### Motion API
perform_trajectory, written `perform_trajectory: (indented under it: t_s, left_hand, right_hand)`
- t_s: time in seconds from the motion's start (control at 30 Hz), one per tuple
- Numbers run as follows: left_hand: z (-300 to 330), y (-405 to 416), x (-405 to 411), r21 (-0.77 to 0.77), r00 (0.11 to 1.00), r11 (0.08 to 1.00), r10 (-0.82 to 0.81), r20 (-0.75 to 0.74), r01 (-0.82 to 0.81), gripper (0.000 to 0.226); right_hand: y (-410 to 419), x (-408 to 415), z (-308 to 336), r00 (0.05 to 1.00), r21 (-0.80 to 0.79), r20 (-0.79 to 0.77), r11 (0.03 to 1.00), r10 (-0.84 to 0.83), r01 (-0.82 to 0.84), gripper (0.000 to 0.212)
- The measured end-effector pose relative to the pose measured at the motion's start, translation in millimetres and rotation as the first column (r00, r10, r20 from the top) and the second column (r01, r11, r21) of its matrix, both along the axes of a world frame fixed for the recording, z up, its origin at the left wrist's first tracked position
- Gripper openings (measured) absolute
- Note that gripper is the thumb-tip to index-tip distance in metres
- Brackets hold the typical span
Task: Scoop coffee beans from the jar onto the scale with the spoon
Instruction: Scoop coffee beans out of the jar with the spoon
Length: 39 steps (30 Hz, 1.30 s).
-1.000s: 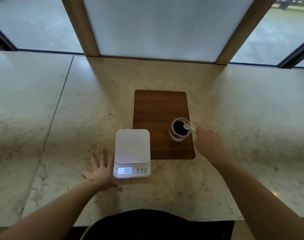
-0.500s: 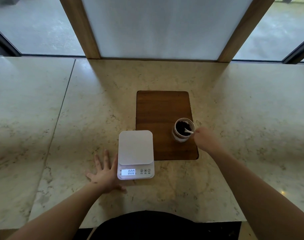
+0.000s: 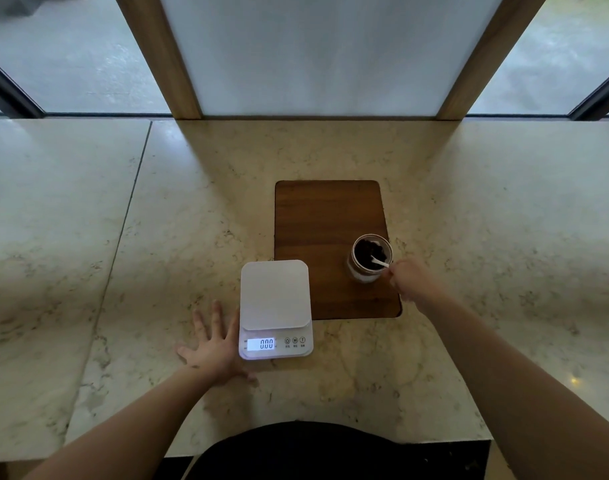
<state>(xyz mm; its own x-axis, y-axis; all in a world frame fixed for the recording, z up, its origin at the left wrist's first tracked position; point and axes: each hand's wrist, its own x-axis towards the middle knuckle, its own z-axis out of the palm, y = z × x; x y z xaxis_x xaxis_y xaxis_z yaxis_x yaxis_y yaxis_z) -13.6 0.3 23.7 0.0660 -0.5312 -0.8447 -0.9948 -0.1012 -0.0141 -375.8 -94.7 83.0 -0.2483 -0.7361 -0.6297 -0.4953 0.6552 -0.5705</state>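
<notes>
Right hand grip pinches spoon handle; bowl points ten o'clock into jar (scale at eight o'clock, bare).

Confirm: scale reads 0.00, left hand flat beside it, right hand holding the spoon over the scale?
Not quite. The head view shows the spoon in the jar, not over the scale. The rest holds: display 0.00, left hand flat beside it, right hand holding the spoon.
</notes>
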Motion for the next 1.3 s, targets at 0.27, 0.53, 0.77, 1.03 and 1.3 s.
perform_trajectory:
  t_s: [0.27,0.53,0.77,1.03,1.3]
  left_hand:
    - [-7,-3,-1,-0.036,0.999,0.998,0.044,-0.025,-0.045,0.149]
    - [-14,-1,2,-0.031,0.999,0.999,0.033,-0.031,-0.034,0.149]
    - [-13,-2,2,-0.023,0.999,0.999,0.031,-0.026,-0.031,0.15]
    - [-12,-2,2,-0.02,0.999,0.999,0.035,-0.035,-0.035,0.149]
    - [-16,-2,3,-0.019,0.999,0.999,0.032,-0.041,-0.033,0.15]
  right_hand:
    - [2,0,-7,0.979,0.044,0.126,0.986,-0.163,0.159,0.034]
    - [2,-1,-11,0.948,0.106,0.162,0.96,-0.273,0.258,0.033]
    - [3,-7,-22,0.929,0.116,0.21,0.951,-0.305,0.286,0.034]
    - [3,-11,-30,0.897,0.171,0.264,0.933,-0.354,0.318,0.032]
    - [7,-13,-34,0.877,0.185,0.309,0.928,-0.367,0.323,0.032]
